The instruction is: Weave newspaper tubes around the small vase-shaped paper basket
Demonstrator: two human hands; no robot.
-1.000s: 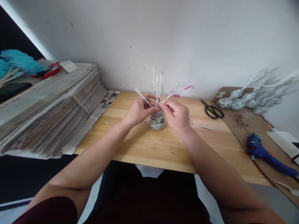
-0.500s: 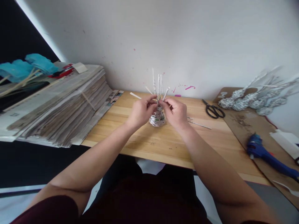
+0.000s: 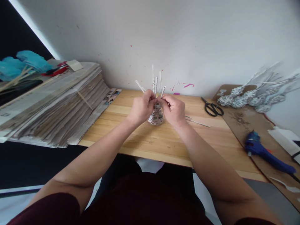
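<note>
A small vase-like piece woven from rolled newspaper strips (image 3: 155, 118) stands upright on the wooden table (image 3: 140, 142). Several paper sticks (image 3: 153, 78) rise and fan out from its narrow neck. My left hand (image 3: 141, 107) is closed at the left of the neck, thumb and fingers pinching a paper strip. From the right, my right hand (image 3: 173, 109) pinches at the same neck, its fingertips almost meeting the left ones. The exact strip in each pinch is partly hidden by the fingers.
Black scissors (image 3: 212, 107) and thin paper sticks (image 3: 198, 122) lie to the right. Farther right are a blue glue gun (image 3: 267, 153) on cardboard and several woven paper pieces (image 3: 243, 98). A tall newspaper stack (image 3: 58, 109) stands left, with red-handled pliers (image 3: 56, 68) on top.
Both hands stay at the neck, fingers slightly shifted. A paper stick at the left now points more upward than before. The whole view has shifted a little.
</note>
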